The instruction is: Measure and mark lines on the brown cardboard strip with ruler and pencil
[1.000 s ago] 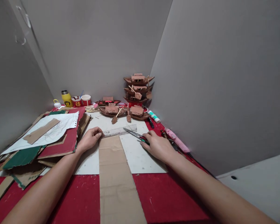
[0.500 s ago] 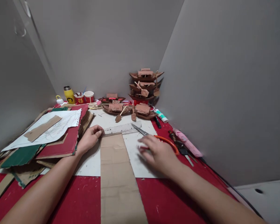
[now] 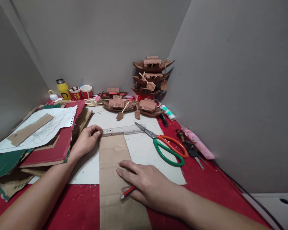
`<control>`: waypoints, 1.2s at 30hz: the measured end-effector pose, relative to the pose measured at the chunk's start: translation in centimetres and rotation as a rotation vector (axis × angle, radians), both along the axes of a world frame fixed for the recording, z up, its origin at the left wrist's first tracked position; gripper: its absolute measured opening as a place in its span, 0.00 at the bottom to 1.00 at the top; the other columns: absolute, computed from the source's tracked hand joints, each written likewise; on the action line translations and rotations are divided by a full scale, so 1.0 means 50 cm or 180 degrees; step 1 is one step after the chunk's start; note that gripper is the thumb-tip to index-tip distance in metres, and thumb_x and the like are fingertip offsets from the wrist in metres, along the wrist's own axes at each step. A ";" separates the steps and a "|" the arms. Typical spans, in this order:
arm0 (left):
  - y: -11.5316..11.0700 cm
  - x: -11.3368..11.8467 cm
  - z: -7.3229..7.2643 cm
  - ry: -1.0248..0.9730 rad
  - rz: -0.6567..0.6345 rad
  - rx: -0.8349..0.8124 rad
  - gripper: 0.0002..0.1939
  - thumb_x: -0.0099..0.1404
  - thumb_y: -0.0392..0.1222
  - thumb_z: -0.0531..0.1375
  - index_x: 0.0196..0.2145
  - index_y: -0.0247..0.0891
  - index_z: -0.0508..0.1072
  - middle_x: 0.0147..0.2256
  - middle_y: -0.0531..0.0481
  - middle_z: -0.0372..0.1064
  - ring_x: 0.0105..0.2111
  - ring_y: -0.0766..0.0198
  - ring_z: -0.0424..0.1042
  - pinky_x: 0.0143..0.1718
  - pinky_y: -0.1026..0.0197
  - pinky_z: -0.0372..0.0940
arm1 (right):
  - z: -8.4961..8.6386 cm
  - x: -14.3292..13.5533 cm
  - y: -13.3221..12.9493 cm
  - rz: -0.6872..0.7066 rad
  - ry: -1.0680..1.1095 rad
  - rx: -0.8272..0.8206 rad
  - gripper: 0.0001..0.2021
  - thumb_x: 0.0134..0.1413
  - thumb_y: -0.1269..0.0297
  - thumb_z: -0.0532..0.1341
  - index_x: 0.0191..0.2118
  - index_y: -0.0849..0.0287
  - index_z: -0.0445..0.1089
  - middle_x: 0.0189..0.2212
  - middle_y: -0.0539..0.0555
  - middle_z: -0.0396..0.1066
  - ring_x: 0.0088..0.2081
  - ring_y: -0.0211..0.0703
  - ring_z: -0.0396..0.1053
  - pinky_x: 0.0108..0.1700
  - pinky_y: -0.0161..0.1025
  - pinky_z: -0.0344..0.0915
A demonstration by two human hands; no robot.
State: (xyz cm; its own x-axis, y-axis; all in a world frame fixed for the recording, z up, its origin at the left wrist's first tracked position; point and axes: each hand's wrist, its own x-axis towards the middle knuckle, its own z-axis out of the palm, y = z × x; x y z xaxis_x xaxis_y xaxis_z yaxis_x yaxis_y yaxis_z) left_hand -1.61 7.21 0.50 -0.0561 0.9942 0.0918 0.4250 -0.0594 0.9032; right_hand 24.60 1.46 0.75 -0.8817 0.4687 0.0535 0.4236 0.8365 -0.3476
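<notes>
My left hand (image 3: 87, 140) is closed, its thumb and fingers pinching the left end of a clear ruler (image 3: 120, 129). The ruler lies across the far end of a long tan cardboard strip (image 3: 114, 153). Over the middle of that strip is my right hand (image 3: 148, 185), palm down, with a red-and-black pencil (image 3: 129, 191) held under its fingers; the pencil's pale end sticks out to the left. Scissors (image 3: 169, 145) with one orange and one green handle lie beyond my right hand, blade tips by the ruler's right end.
To the left rises a pile of cardboard (image 3: 48, 156) topped with scribbled paper (image 3: 62, 119). Several model boats (image 3: 148, 107) stand at the back, some stacked. A yellow bottle (image 3: 63, 89) and two cups (image 3: 86, 91) are back left. A pink tool (image 3: 198, 143) with a cord lies right.
My right hand has moved from beside the scissors toward me, onto the cardboard strip, with the pencil in it. The scissors' handles are now uncovered. My left hand stays on the ruler.
</notes>
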 end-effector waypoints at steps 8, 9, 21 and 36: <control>0.008 -0.001 -0.003 -0.0003 0.0119 -0.0004 0.09 0.56 0.45 0.59 0.31 0.37 0.73 0.28 0.52 0.69 0.29 0.63 0.64 0.35 0.61 0.58 | 0.000 0.000 -0.001 0.0003 -0.0019 -0.0045 0.23 0.62 0.60 0.56 0.61 0.61 0.60 0.61 0.65 0.60 0.53 0.55 0.70 0.48 0.48 0.72; 0.008 -0.001 -0.001 -0.0014 0.0136 -0.0031 0.10 0.55 0.45 0.59 0.31 0.36 0.73 0.28 0.52 0.70 0.29 0.63 0.64 0.34 0.61 0.58 | -0.001 0.001 0.000 0.0014 -0.0014 -0.0052 0.23 0.62 0.60 0.56 0.61 0.62 0.60 0.61 0.66 0.60 0.53 0.55 0.70 0.48 0.48 0.72; 0.013 -0.006 0.020 -0.0188 0.0139 -0.0332 0.10 0.53 0.43 0.61 0.32 0.36 0.76 0.23 0.53 0.67 0.23 0.66 0.59 0.27 0.64 0.55 | 0.006 0.000 0.006 -0.0045 -0.0172 -0.0343 0.25 0.61 0.60 0.58 0.62 0.59 0.59 0.62 0.63 0.59 0.55 0.55 0.68 0.50 0.47 0.70; 0.019 -0.010 0.015 -0.0303 0.0232 -0.0423 0.13 0.52 0.44 0.64 0.34 0.36 0.78 0.23 0.52 0.69 0.23 0.66 0.62 0.27 0.62 0.57 | -0.006 0.000 0.008 -0.0124 -0.0078 -0.0393 0.26 0.58 0.65 0.58 0.62 0.55 0.59 0.62 0.62 0.60 0.51 0.54 0.70 0.47 0.45 0.70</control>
State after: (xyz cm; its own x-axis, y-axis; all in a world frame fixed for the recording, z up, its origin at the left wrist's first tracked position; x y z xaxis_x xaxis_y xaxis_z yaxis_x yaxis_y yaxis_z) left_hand -2.10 8.14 1.25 -0.1306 0.9902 -0.0494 0.3361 0.0911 0.9374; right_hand 24.62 1.86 0.43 -0.8631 0.5042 -0.0281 0.4645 0.7707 -0.4361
